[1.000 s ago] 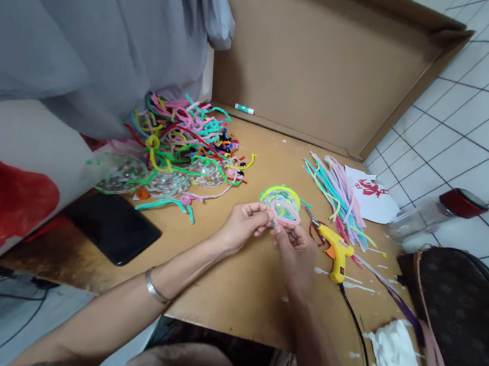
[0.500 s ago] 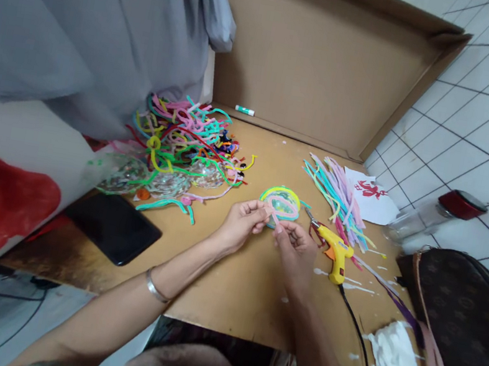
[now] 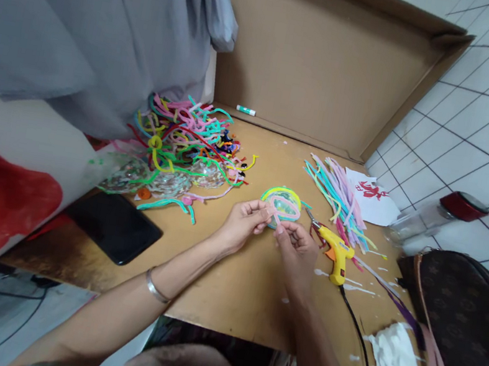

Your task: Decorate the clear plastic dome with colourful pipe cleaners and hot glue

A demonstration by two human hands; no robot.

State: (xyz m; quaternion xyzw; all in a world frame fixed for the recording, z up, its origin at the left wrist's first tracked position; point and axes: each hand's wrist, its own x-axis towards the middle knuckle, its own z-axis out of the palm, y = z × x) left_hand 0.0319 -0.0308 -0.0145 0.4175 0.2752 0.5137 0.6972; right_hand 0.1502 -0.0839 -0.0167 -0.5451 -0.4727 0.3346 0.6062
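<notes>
A pink pipe cleaner (image 3: 289,203), bent into a loop, is held between my two hands. My left hand (image 3: 244,224) pinches it near where the loop closes. My right hand (image 3: 295,249) grips its tail end between thumb and finger. Just beyond the fingertips, partly behind the pink loop, lies a round clear disc edged with a yellow pipe cleaner (image 3: 281,190) and a turquoise one. To the right of my right hand rests a yellow hot glue gun (image 3: 332,246), its nozzle pointing toward the disc.
A tangled heap of coloured pipe cleaners (image 3: 188,129) lies left, with clear discs (image 3: 171,184) before it and a black phone (image 3: 116,227) nearer. Straight pipe cleaners (image 3: 340,193), a bottle (image 3: 427,218), a brown bag (image 3: 461,322) and crumpled tissue (image 3: 396,354) are right. Cardboard (image 3: 322,64) stands behind.
Both hands keep their pinch on the pink pipe cleaner with almost no movement. The whole view has shifted very slightly.
</notes>
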